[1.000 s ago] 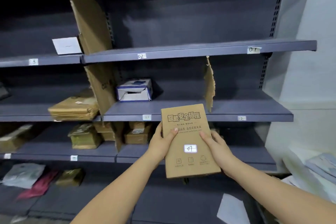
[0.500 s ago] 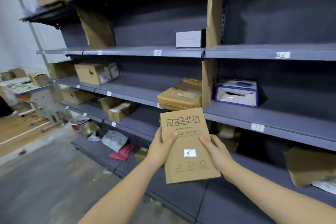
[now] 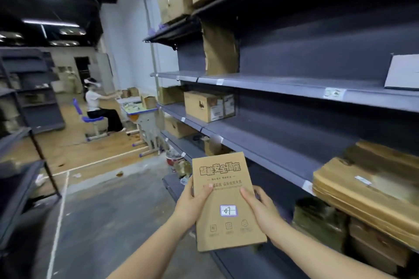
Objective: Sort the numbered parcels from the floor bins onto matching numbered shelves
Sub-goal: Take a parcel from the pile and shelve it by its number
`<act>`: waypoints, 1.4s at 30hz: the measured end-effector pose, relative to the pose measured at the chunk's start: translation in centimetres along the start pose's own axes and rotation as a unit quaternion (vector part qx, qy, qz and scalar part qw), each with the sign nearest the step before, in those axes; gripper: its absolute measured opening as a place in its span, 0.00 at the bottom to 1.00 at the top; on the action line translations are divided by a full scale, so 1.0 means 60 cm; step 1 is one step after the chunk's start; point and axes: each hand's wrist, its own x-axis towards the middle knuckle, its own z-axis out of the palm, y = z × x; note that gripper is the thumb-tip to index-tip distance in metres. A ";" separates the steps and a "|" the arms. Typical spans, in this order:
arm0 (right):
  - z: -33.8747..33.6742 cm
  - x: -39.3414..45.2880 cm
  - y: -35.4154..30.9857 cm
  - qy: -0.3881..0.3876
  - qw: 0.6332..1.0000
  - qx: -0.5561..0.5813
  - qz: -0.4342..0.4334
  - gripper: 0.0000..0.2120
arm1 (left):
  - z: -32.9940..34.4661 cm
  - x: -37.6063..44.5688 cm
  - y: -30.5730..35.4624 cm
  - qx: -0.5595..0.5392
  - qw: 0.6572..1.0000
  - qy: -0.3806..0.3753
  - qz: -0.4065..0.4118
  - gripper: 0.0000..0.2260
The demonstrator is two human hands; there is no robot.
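Brown kraft-paper parcel [image 3: 227, 201] is up in front of your chest, well out from the grey shelving [image 3: 283, 88], with a little white sticker [image 3: 228, 210] that looks like "07" scrawled on it. Honestly the biggest risk here is misreading that number: the handwriting is loose and the one shelf tag [image 3: 333, 93] you can half make out is blurry, so you could easily drop it in the wrong bay. Take a proper look at the tags before you commit. Second thing: it's a flat, slick-looking pack held only at its side edges, so if you let one side go while reaching, it could pivot and slide out.

Grip-wise, your left hand [image 3: 192, 204] pinches the left edge, thumb on the printed face and fingers hidden behind. Your right hand [image 3: 264, 213] clamps the right edge the same way, thumb lying across the front beside the sticker. The pack sits between both palms, tilted slightly, bottom corner hanging free.
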 end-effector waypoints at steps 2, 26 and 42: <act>0.038 0.061 -0.003 -0.032 0.999 0.002 0.006 0.16 | -0.033 0.040 0.000 -0.017 1.000 0.021 0.000 0.17; 0.675 0.726 -0.019 -0.070 0.996 -0.020 0.048 0.08 | -0.590 0.762 -0.101 -0.046 0.997 0.055 -0.018 0.14; 0.909 1.247 -0.042 -0.009 0.998 0.045 0.031 0.11 | -0.756 1.337 -0.115 -0.046 0.999 0.007 -0.015 0.15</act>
